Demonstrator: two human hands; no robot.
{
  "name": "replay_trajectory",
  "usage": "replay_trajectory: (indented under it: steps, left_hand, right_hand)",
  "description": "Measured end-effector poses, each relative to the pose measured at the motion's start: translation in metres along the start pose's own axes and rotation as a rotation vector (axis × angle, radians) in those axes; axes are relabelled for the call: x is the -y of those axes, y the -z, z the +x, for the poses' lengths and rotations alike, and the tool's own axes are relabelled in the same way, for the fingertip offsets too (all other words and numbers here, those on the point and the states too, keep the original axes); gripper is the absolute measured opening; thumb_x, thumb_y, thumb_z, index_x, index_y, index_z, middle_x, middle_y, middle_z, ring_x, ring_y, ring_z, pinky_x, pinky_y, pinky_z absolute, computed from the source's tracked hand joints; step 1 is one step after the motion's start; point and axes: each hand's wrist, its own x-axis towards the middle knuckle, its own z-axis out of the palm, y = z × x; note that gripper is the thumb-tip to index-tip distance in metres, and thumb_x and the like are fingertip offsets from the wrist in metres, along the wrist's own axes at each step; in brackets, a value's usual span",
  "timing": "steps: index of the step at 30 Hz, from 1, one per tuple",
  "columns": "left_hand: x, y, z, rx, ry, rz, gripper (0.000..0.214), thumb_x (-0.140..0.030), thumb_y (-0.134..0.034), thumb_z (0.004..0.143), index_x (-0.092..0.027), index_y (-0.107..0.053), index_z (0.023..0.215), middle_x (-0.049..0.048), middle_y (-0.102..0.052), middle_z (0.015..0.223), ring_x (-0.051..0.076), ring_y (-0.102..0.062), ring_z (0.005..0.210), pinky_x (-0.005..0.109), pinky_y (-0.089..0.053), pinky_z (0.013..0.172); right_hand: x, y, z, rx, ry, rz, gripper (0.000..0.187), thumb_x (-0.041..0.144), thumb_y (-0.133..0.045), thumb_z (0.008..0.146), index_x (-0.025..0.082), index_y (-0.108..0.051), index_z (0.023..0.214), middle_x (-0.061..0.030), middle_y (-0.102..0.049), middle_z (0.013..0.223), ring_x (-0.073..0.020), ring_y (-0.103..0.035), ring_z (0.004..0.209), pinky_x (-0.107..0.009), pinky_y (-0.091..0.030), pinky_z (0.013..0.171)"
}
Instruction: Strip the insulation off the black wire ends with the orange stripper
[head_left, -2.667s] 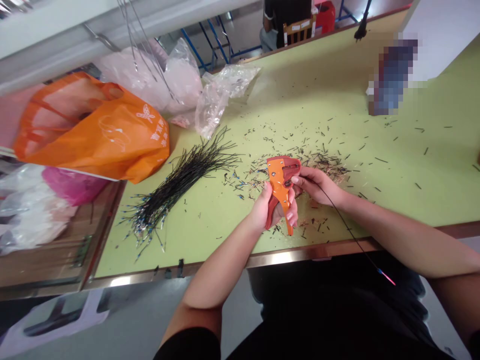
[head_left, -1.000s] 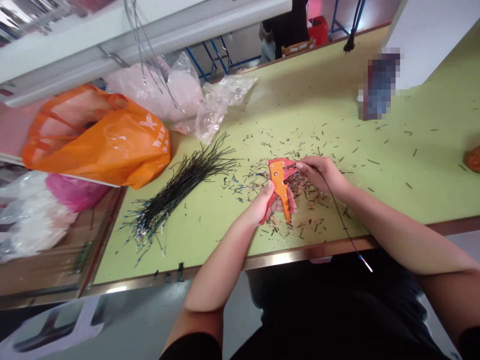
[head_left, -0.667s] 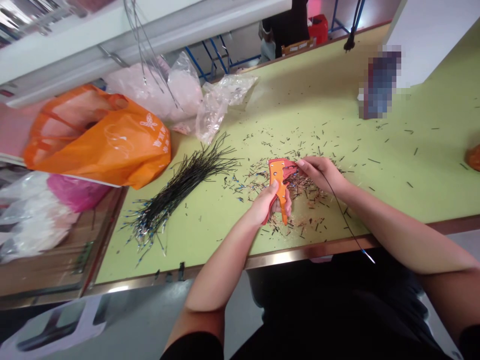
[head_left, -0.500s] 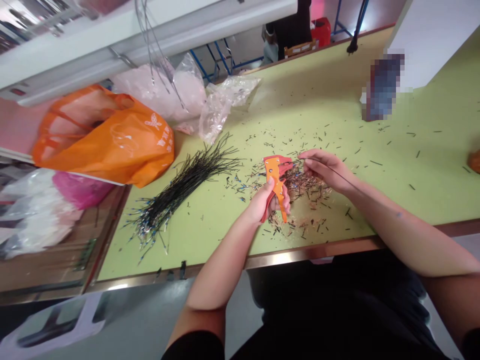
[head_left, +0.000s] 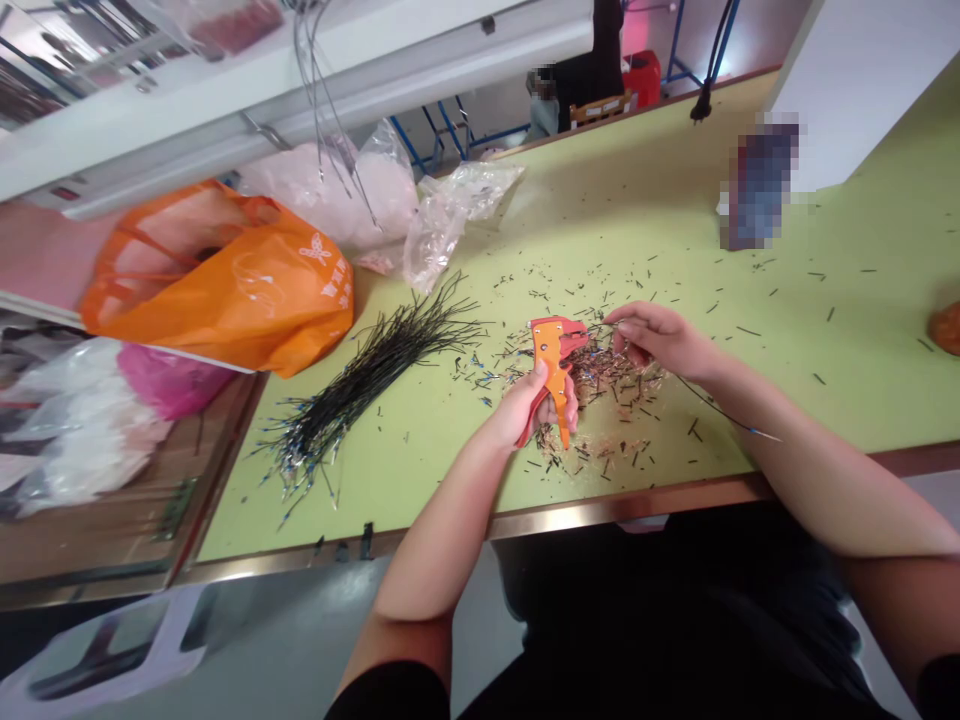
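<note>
The left hand (head_left: 532,415) grips an orange wire stripper (head_left: 551,365) over scattered wire clippings (head_left: 615,395) on the green surface (head_left: 450,480); the right hand (head_left: 660,340) pinches a thin black wire (head_left: 720,397) just beside it.

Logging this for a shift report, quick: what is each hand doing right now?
Left hand: closed, gripping an orange wire stripper.
Right hand: closed in a pinch, holding a black wire.

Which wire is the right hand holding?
The single thin black wire trailing from the right hand, blue-tipped at its end, not the big bundle lying on the table.
</note>
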Motion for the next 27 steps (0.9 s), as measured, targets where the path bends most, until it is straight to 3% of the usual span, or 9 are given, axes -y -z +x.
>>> replay_trajectory:
  steps: [6, 10, 19, 27]
  left_hand:
    - [0.003, 0.004, 0.001, 0.046, -0.002, 0.011, 0.067, -0.081, -0.074, 0.082, -0.014, -0.065, 0.088, 0.0073, -0.072, 0.076, 0.024, -0.077, 0.073, 0.034, -0.063, 0.07]
    - [0.007, 0.004, 0.002, 0.084, -0.007, 0.001, 0.073, -0.086, -0.074, 0.078, -0.014, -0.066, 0.089, 0.0095, -0.075, 0.08, 0.027, -0.079, 0.079, 0.036, -0.064, 0.074]
    - [0.01, 0.006, 0.005, 0.071, -0.021, -0.02, 0.078, -0.089, -0.07, 0.079, -0.013, -0.067, 0.094, 0.0126, -0.077, 0.083, 0.031, -0.08, 0.083, 0.041, -0.066, 0.077]
    - [0.012, 0.003, 0.008, 0.024, -0.075, -0.012, 0.078, -0.087, -0.071, 0.079, -0.012, -0.068, 0.099, 0.0137, -0.078, 0.089, 0.031, -0.08, 0.082, 0.043, -0.066, 0.077]
  right_hand:
    - [0.001, -0.008, -0.002, -0.023, 0.11, -0.047, 0.025, 0.045, -0.068, 0.103, 0.021, -0.071, 0.109, -0.0038, -0.077, 0.087, -0.0103, -0.061, 0.059, -0.025, -0.05, 0.051]
    - [0.003, -0.017, -0.004, -0.142, 0.107, -0.091, 0.025, 0.044, -0.069, 0.102, 0.02, -0.07, 0.106, -0.0052, -0.078, 0.086, -0.0103, -0.061, 0.057, -0.026, -0.051, 0.05]
    - [0.014, -0.033, -0.011, -0.285, -0.003, -0.022, 0.023, 0.044, -0.073, 0.098, 0.021, -0.07, 0.101, -0.0059, -0.081, 0.088, -0.0117, -0.066, 0.058, -0.027, -0.056, 0.053]
    - [0.014, -0.037, -0.012, -0.382, -0.058, -0.052, 0.017, 0.038, -0.072, 0.098, 0.021, -0.069, 0.101, -0.0085, -0.081, 0.089, -0.0142, -0.069, 0.059, -0.028, -0.052, 0.049]
